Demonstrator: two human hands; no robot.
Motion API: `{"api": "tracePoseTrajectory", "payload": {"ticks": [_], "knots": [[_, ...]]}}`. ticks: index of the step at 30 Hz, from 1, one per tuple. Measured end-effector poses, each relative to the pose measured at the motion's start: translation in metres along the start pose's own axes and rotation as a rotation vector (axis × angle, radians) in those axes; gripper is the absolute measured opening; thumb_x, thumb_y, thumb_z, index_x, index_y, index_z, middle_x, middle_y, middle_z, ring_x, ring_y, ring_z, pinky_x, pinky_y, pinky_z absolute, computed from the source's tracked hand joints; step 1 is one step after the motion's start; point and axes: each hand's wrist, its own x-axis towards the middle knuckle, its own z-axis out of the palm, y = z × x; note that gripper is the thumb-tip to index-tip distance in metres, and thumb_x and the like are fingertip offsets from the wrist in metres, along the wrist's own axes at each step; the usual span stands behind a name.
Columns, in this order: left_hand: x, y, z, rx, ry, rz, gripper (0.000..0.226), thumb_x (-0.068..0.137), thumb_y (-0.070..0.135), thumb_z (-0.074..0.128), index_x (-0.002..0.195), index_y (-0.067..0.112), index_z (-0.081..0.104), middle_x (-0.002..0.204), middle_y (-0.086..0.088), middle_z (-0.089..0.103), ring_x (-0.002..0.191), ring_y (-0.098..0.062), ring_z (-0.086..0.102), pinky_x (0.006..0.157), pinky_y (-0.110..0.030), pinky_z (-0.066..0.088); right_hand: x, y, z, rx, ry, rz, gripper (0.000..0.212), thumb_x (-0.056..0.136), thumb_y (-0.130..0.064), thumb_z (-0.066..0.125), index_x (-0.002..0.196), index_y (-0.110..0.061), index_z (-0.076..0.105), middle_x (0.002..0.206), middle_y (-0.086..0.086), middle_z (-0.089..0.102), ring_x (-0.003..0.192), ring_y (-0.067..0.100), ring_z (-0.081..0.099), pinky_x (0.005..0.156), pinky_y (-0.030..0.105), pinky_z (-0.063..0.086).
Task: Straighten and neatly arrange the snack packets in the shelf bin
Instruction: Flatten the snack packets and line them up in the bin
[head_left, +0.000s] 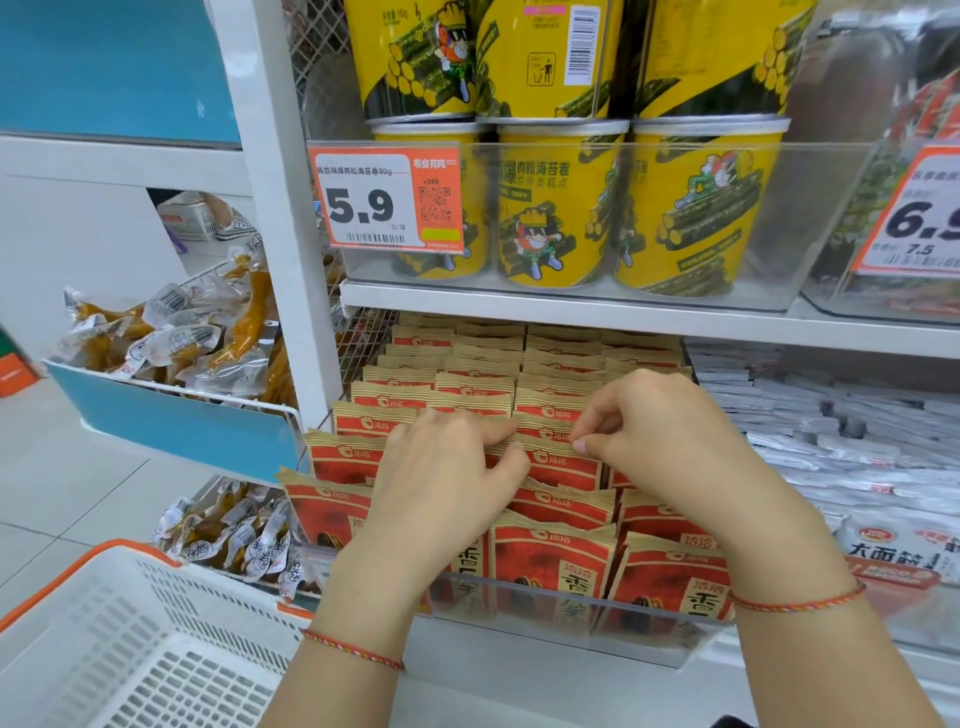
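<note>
Two hands work the rows of red sunflower-seed packets standing in a clear shelf bin on the lower shelf, beneath yellow seaweed-roll tubs. The left hand lies over the middle rows, fingers curled onto the packet tops; the right hand pinches the tan top edge of one packet near the bin's centre, its grip narrow. The packets stand upright, long axis vertical, printed faces toward the shelf's front edge, sealed tops up; those at the front left corner lean outward. A tug on the pinched packet could drag its neighbours askew, and pressure from the left hand might tip the leaning front row further over. A white basket sits at lower left.
</note>
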Motion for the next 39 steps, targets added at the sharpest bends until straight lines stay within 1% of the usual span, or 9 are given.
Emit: {"api": "tracePoseTrajectory", "payload": {"ticks": [5, 8, 12, 18, 23, 28, 32, 35, 39], "knots": [[0.0, -0.003, 0.002, -0.033, 0.012, -0.002, 0.038, 0.098, 0.044, 0.042, 0.132, 0.04, 0.058, 0.135, 0.015, 0.059, 0.13, -0.013, 0.043, 0.106, -0.036, 0.031, -0.011, -0.004, -0.015, 0.131, -0.091, -0.04, 0.024, 0.07, -0.058, 0.072, 0.067, -0.034, 0.07, 0.072, -0.015, 0.068, 0.081, 0.005, 0.062, 0.077, 0.034, 0.053], [0.001, -0.003, 0.004, -0.044, 0.02, -0.002, 0.037, 0.098, 0.041, 0.043, 0.131, 0.04, 0.059, 0.135, 0.015, 0.059, 0.129, -0.014, 0.043, 0.106, -0.036, 0.031, -0.017, -0.008, -0.017, 0.108, -0.264, -0.043, 0.02, 0.068, -0.05, 0.079, 0.072, -0.032, 0.073, 0.07, -0.017, 0.067, 0.077, -0.002, 0.062, 0.078, 0.031, 0.054], [0.003, -0.004, 0.004, -0.057, 0.031, 0.006, 0.036, 0.098, 0.038, 0.044, 0.13, 0.04, 0.06, 0.134, 0.015, 0.06, 0.128, -0.013, 0.044, 0.107, -0.035, 0.031, -0.017, -0.011, -0.011, -0.036, -0.293, -0.029, 0.016, 0.077, -0.038, 0.077, 0.068, -0.032, 0.065, 0.076, -0.017, 0.062, 0.085, 0.006, 0.059, 0.078, 0.029, 0.051], [0.004, -0.006, 0.006, -0.234, 0.165, 0.06, 0.039, 0.097, 0.051, 0.044, 0.129, 0.035, 0.061, 0.128, 0.017, 0.06, 0.121, -0.003, 0.048, 0.095, -0.023, 0.034, -0.016, -0.004, -0.016, -0.009, -0.108, -0.057, 0.019, 0.079, -0.038, 0.073, 0.063, -0.033, 0.065, 0.07, -0.017, 0.062, 0.081, 0.008, 0.059, 0.074, 0.031, 0.05], [0.003, -0.003, 0.003, -0.725, 0.153, 0.121, 0.041, 0.093, 0.06, 0.045, 0.12, 0.037, 0.064, 0.111, 0.021, 0.068, 0.104, 0.008, 0.06, 0.083, -0.012, 0.047, -0.014, 0.005, -0.023, 0.298, 0.356, -0.122, 0.013, 0.085, -0.036, 0.066, 0.072, -0.037, 0.062, 0.066, -0.016, 0.06, 0.07, 0.007, 0.055, 0.065, 0.032, 0.045], [0.004, -0.003, 0.008, -0.703, 0.074, 0.119, 0.028, 0.085, 0.044, 0.07, 0.111, 0.036, 0.062, 0.104, 0.023, 0.07, 0.101, 0.002, 0.064, 0.092, -0.037, 0.053, -0.019, 0.001, -0.026, 0.501, 0.693, -0.303, 0.007, 0.089, -0.021, 0.065, 0.088, -0.027, 0.068, 0.084, -0.015, 0.065, 0.079, 0.006, 0.06, 0.071, 0.028, 0.05], [0.003, -0.001, 0.006, -0.787, 0.149, 0.167, 0.02, 0.088, 0.03, 0.071, 0.105, 0.033, 0.061, 0.103, 0.017, 0.071, 0.101, -0.002, 0.066, 0.091, -0.035, 0.054, -0.023, -0.011, -0.027, 0.69, 0.733, -0.377, 0.019, 0.09, -0.016, 0.065, 0.106, -0.027, 0.065, 0.096, -0.014, 0.067, 0.09, 0.003, 0.065, 0.075, 0.016, 0.052], [0.002, 0.0, 0.003, -0.88, 0.222, 0.168, 0.02, 0.087, 0.027, 0.069, 0.105, 0.03, 0.061, 0.104, 0.016, 0.071, 0.1, -0.003, 0.066, 0.088, -0.025, 0.053, -0.021, -0.016, -0.026, 0.934, 0.659, -0.329, 0.026, 0.094, -0.025, 0.059, 0.12, -0.028, 0.059, 0.096, -0.011, 0.071, 0.095, 0.002, 0.066, 0.078, 0.016, 0.052], [0.002, -0.001, -0.004, -1.074, 0.251, 0.101, 0.035, 0.081, 0.037, 0.062, 0.112, 0.021, 0.063, 0.107, 0.006, 0.074, 0.102, -0.011, 0.069, 0.088, -0.026, 0.054, -0.013, -0.015, -0.019, 1.049, 0.461, -0.212, 0.026, 0.1, -0.028, 0.045, 0.104, -0.024, 0.07, 0.096, -0.011, 0.073, 0.092, 0.007, 0.069, 0.076, 0.026, 0.057]]}}
